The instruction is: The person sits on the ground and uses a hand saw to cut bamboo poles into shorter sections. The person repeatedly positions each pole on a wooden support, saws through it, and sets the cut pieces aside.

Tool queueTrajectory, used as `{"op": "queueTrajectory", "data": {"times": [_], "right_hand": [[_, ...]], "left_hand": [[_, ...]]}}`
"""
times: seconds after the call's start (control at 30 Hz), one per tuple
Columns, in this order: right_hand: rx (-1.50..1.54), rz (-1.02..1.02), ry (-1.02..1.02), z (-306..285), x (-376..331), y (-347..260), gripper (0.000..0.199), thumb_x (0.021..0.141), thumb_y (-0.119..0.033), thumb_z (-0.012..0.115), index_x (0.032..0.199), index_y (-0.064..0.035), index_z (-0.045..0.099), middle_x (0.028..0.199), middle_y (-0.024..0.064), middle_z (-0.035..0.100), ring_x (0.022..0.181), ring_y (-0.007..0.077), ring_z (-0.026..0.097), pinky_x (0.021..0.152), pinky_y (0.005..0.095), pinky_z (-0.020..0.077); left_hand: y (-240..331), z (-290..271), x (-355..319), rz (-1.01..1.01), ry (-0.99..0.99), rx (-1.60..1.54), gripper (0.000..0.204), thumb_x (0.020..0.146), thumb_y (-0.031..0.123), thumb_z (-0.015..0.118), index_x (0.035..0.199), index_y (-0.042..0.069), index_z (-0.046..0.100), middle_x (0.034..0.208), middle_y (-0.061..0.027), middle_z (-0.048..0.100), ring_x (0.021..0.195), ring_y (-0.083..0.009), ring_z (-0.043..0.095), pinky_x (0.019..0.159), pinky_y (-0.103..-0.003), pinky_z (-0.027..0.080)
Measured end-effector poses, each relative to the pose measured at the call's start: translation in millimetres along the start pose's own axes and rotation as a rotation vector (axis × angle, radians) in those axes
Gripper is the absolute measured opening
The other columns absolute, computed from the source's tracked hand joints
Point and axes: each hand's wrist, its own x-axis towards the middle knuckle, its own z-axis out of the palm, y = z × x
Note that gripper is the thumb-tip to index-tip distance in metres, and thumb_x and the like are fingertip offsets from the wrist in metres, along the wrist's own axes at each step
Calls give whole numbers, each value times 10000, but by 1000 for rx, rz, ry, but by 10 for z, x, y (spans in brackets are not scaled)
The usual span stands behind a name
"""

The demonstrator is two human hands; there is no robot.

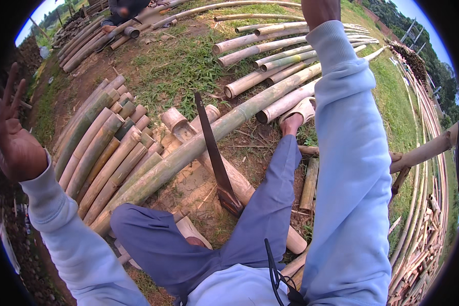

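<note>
My left hand (19, 145) is raised left of the long bamboo pole (245, 113), fingers spread and empty; my right hand (321, 11) runs out of view above the pole, so I cannot tell its fingers' state. The saw (215, 155) crosses the pole, handle nearer me. Cut bamboo pieces (98, 136) bunch beyond its left end; another person (123, 11) is farthest past it.
</note>
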Motion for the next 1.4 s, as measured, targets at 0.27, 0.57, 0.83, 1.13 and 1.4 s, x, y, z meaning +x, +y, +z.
{"op": "queueTrajectory", "data": {"times": [0.27, 0.57, 0.83, 1.13, 1.4], "right_hand": [[-335, -107, -288, -121, -1360, 221, 826, 950, -249, 736, 1616, -72, 281, 1010, 137, 762, 957, 289, 745, 885, 382, 557], [-1071, 564, -1072, -999, -3374, 1705, 694, 911, -442, 686, 1517, -179, 473, 1303, 196, 675, 1146, 389, 672, 990, 477, 536], [-1191, 504, -1105, -1654, -4785, 2214, 757, 883, -555, 698, 1479, -118, 536, 1408, 211, 612, 1302, 388, 587, 1118, 444, 461], [-437, 424, -129, -1144, -2868, 1295, 1113, 967, -173, 705, 1624, -102, -190, 1551, 339, 395, 1303, 355, 583, 1066, 407, 484], [-375, -15, -151, -228, -2252, 237, 582, 937, -61, 723, 1475, -11, 508, 1214, 153, 713, 1010, 208, 709, 973, 336, 522]], "left_hand": [[279, 595, -1079, -522, -433, 242, 405, 987, 137, 595, 1359, -19, 583, 1147, -202, 724, 1099, -234, 687, 964, -374, 525], [704, 1374, -1407, -189, -1197, 251, 417, 924, 363, 699, 1221, 71, 670, 924, -115, 733, 847, -328, 711, 770, -430, 559], [1933, 2070, -559, 205, -1150, -99, 340, 887, 214, 636, 1162, 14, 637, 871, -103, 675, 808, -252, 704, 737, -385, 545], [2529, 2186, -435, 434, -1264, -243, 350, 925, 220, 611, 1216, 28, 649, 888, -76, 652, 806, -217, 661, 726, -360, 502], [2353, 1882, -652, 256, -1321, -167, 494, 883, 238, 635, 1340, 57, 582, 1036, -113, 629, 935, -227, 639, 832, -366, 486]]}}
